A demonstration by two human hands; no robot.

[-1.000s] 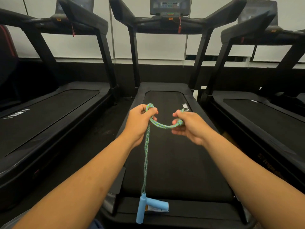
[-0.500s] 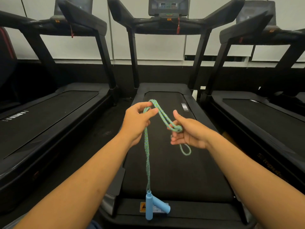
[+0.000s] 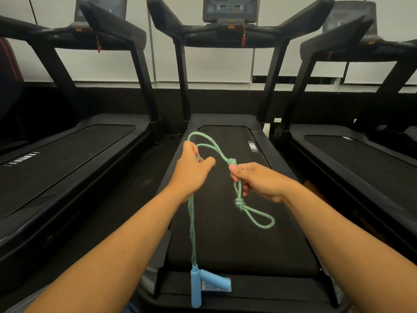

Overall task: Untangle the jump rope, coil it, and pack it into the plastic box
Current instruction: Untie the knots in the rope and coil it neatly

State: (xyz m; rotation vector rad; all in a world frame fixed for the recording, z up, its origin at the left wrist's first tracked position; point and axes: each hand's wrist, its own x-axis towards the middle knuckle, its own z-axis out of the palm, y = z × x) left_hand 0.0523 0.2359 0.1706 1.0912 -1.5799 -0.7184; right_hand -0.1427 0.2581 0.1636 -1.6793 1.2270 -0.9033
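A green braided jump rope (image 3: 192, 224) hangs between both hands above the middle treadmill. My left hand (image 3: 191, 170) pinches the doubled rope; a loop rises above it and two strands drop from it to two light blue handles (image 3: 196, 285) dangling near the treadmill's rear end. My right hand (image 3: 259, 180) grips the rope just below a knot (image 3: 232, 161). Under that hand a second knot (image 3: 239, 203) ends in a free-hanging loop (image 3: 261, 219). No plastic box is in view.
The middle treadmill (image 3: 225, 233) with its black belt lies under the hands, its console (image 3: 229, 9) straight ahead. A treadmill (image 3: 67, 159) stands on the left and another treadmill (image 3: 361, 168) on the right, with narrow dark floor gaps between.
My hands have moved apart. The rope end on the right has slid out of my right hand, so a second knot and a larger loop now hang below it.
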